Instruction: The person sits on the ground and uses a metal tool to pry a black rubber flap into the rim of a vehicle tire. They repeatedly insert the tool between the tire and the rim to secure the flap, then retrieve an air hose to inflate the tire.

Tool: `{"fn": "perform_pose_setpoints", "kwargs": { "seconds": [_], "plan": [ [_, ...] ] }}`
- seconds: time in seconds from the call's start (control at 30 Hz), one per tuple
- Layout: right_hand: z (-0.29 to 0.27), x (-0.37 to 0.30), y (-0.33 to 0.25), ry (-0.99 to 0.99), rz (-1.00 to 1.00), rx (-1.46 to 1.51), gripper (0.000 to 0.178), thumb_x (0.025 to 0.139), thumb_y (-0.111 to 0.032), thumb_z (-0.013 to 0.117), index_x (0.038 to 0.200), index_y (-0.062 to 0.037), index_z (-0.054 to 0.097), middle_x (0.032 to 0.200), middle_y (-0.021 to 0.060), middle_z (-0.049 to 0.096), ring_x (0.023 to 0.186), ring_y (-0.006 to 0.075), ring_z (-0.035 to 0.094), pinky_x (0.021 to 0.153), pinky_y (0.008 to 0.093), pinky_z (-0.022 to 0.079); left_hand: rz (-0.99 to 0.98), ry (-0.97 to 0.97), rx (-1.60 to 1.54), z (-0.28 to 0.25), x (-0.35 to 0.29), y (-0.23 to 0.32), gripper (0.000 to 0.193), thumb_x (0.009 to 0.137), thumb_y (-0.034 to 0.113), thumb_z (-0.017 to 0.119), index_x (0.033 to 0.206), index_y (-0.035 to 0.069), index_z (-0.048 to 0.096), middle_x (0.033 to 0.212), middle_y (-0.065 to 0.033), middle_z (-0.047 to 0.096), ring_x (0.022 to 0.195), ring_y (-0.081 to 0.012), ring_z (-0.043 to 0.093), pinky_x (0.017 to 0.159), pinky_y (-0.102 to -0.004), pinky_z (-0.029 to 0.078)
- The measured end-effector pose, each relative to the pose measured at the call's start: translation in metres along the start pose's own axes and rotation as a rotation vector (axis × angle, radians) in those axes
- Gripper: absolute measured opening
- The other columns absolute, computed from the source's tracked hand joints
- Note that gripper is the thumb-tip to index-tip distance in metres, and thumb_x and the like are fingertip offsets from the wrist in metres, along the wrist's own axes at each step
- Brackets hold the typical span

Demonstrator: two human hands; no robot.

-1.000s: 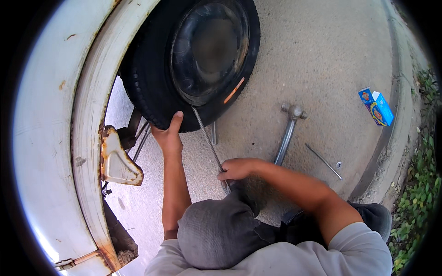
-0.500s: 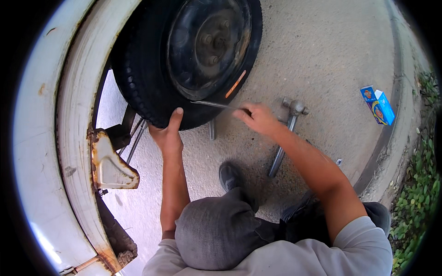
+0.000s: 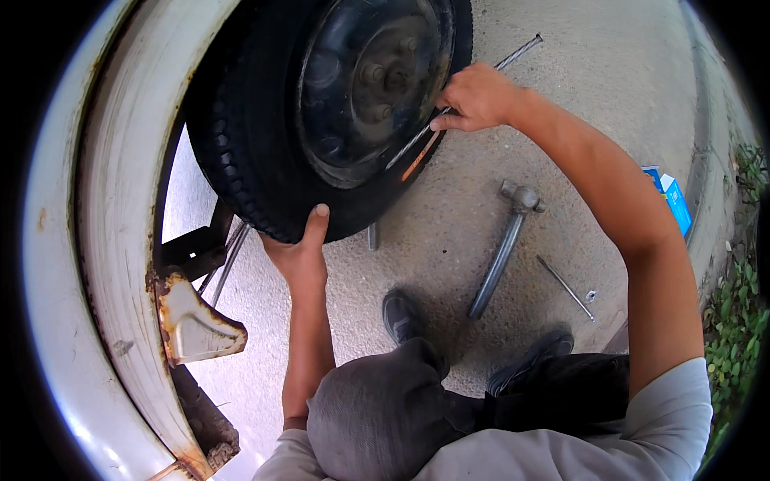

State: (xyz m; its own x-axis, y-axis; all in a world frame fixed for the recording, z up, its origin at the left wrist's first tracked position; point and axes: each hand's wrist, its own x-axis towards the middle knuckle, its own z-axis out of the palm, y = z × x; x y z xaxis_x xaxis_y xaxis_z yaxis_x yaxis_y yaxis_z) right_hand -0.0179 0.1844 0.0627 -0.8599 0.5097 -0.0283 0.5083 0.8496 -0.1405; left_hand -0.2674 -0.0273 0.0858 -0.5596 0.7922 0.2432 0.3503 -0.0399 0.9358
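Observation:
A black tyre (image 3: 265, 152) on a dark steel wheel rim (image 3: 365, 96) stands beside the white vehicle body. My left hand (image 3: 301, 252) grips the tyre's lower edge, thumb on the sidewall and the other fingers hidden around the tread. At the tyre's right side, my right hand (image 3: 479, 98) is closed around a long twisted metal rod (image 3: 520, 53). One end of the rod reaches down-left onto the sidewall near the rim; the other sticks out up-right past the hand. An orange mark (image 3: 419, 156) on the sidewall lies just under the rod.
A hammer (image 3: 499, 255) lies on the pavement right of my shoe (image 3: 401, 315). Farther right are a thin metal rod (image 3: 565, 289) and a blue box (image 3: 675, 204) by the kerb. A rusty bracket (image 3: 196, 321) juts from the vehicle (image 3: 120, 240) at left. Plants (image 3: 734, 321) edge the right.
My right hand has moved up and right along the tyre, carrying the rod, which now slants up-right. My left hand keeps its hold. The thin rod on the pavement has come into view.

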Motion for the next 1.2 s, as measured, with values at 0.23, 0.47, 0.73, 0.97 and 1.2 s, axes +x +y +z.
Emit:
{"fn": "perform_pose_setpoints", "kwargs": {
  "seconds": [0.23,0.47,0.73,0.97,1.2],
  "plan": [
    [0.003,0.028,0.006,0.037,-0.172,0.074,0.047,0.083,-0.052,0.055,0.071,-0.0074,0.064,0.062,0.0135,0.059,0.067,0.0363,0.059,0.061,0.0432,0.046,-0.02,0.004,0.05,0.001,-0.001,0.002,0.085,0.066,0.016,0.079,0.133,-0.009,0.035,0.132,-0.0188,0.045,0.12,-0.0255,0.044,0.104,-0.0323,0.029],
    [0.003,-0.013,-0.023,0.002,-0.001,0.046,0.048,0.085,-0.048,0.055,0.069,-0.0039,0.062,0.061,0.0152,0.058,0.067,0.0379,0.059,0.063,0.0451,0.047,-0.065,0.0,0.065,-0.007,0.0,-0.001,0.086,0.064,0.015,0.08,0.132,-0.009,0.034,0.131,-0.0192,0.045,0.119,-0.0251,0.045,0.104,-0.0318,0.03],
    [-0.06,-0.1,0.023,-0.516,0.144,0.241,0.047,0.089,-0.041,0.054,0.071,0.0022,0.057,0.059,0.0167,0.053,0.059,0.0336,0.054,0.06,0.0423,0.044,0.007,-0.043,0.013,-0.007,0.009,-0.01,0.083,0.064,0.012,0.081,0.132,-0.008,0.036,0.128,-0.0171,0.048,0.117,-0.024,0.046,0.103,-0.0316,0.031],
    [-0.035,-0.153,-0.049,-0.726,0.714,1.274,0.038,0.096,-0.035,0.048,0.073,-0.0044,0.052,0.057,-0.0015,0.044,0.047,0.0067,0.039,0.041,0.0241,0.031,-0.01,-0.109,-0.035,-0.018,0.019,-0.02,0.086,0.061,0.016,0.083,0.131,-0.006,0.038,0.127,-0.0155,0.05,0.115,-0.0232,0.048,0.102,-0.0309,0.033],
    [-0.001,-0.186,-0.117,-0.456,0.73,1.339,0.041,0.097,-0.036,0.045,0.075,-0.0029,0.052,0.06,-0.0002,0.045,0.051,0.0089,0.041,0.046,0.0278,0.036,-0.006,-0.115,-0.069,-0.015,0.018,-0.031,0.084,0.061,0.017,0.084,0.129,-0.006,0.041,0.126,-0.0151,0.051,0.114,-0.0236,0.049,0.102,-0.0311,0.034]
  ]
}}
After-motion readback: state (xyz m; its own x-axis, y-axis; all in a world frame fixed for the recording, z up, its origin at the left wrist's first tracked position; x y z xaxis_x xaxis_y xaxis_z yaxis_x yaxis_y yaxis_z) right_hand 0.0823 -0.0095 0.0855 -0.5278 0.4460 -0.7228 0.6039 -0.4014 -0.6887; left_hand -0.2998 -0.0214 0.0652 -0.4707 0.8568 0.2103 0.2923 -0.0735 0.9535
